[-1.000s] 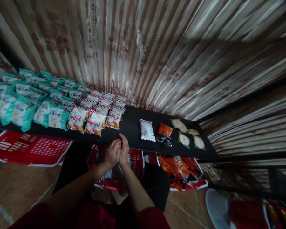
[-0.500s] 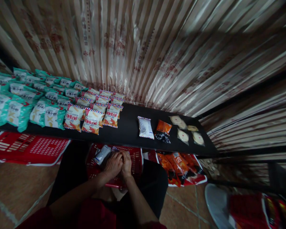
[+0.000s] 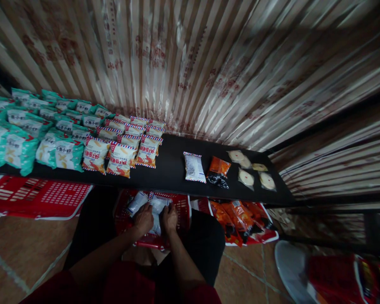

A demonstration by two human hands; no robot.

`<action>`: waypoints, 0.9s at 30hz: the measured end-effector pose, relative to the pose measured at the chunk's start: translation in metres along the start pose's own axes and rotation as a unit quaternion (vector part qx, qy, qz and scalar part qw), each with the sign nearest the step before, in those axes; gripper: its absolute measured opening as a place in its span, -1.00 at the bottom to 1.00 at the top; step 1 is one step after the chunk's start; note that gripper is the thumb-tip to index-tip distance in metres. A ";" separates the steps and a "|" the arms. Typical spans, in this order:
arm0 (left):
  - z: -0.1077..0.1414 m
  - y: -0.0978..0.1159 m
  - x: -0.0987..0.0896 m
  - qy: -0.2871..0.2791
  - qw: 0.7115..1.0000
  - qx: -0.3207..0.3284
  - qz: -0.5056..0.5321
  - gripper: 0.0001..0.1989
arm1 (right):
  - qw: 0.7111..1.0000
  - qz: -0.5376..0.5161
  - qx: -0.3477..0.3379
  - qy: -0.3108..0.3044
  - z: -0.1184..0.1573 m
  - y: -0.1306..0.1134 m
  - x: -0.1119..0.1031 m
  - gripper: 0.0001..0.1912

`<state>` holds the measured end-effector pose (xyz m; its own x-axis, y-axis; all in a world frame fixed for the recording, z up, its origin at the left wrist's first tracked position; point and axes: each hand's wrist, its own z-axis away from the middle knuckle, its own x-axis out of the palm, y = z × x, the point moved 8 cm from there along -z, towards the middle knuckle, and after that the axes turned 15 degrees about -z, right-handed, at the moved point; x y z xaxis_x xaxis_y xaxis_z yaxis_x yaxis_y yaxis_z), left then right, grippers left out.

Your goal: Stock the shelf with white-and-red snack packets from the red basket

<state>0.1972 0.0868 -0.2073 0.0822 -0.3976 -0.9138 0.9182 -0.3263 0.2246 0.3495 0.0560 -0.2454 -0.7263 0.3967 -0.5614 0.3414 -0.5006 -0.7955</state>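
Note:
In a red basket [image 3: 184, 213] between my knees lie several snack bags with their silver-white backs up. My left hand [image 3: 145, 218] has its fingers curled at the left edge of one snack bag [image 3: 160, 204]. At the right edge of that same bag is my right hand [image 3: 170, 217], also closed, so the bag spans the gap between both hands. Another snack bag [image 3: 137, 203] lies beside my left hand, and more silvery wrapping shows below, partly covered by my hands. My fingertips are dim and partly hidden.
On the black bench [image 3: 172, 169] stand rows of teal bags [image 3: 66, 154] and orange-white bags [image 3: 120, 159]. Farther right lie a silver-backed bag [image 3: 194, 167], an orange-black bag [image 3: 218, 171] and round pale packets [image 3: 246, 178]. Another basket [image 3: 262, 240] holds orange bags; striped sheeting [image 3: 177, 84] hangs behind.
My hands were close together over the basket; they have moved apart, exposing the silver-white bag between them. The view has shifted slightly.

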 end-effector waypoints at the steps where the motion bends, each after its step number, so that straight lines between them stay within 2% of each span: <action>1: 0.000 0.000 -0.001 0.000 1.000 -0.001 0.001 -0.52 | 1.000 -0.012 -0.003 0.008 -0.001 0.001 -0.001 -0.48; 9: 0.002 -0.002 -0.008 0.010 1.000 -0.013 0.006 -0.53 | 0.992 -0.109 -0.028 0.064 -0.007 -0.005 -0.013 -0.49; 14: 0.005 -0.005 -0.012 0.016 0.999 -0.032 0.038 -0.54 | 0.973 -0.198 0.031 0.114 -0.007 0.000 -0.026 -0.53; 21: 0.010 -0.008 -0.021 0.075 0.994 -0.027 0.071 -0.57 | 0.945 -0.297 0.118 0.069 0.000 0.008 -0.016 -0.62; 27: 0.011 -0.016 -0.016 0.126 0.988 -0.022 0.089 -0.62 | 0.908 -0.369 0.190 0.056 0.016 0.000 -0.008 -0.75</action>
<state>0.1767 0.0888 -0.1925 0.3326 -0.2184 -0.9174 0.8958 -0.2308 0.3797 0.3461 0.0407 -0.2368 -0.6004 0.7977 0.0563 -0.4595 -0.2866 -0.8407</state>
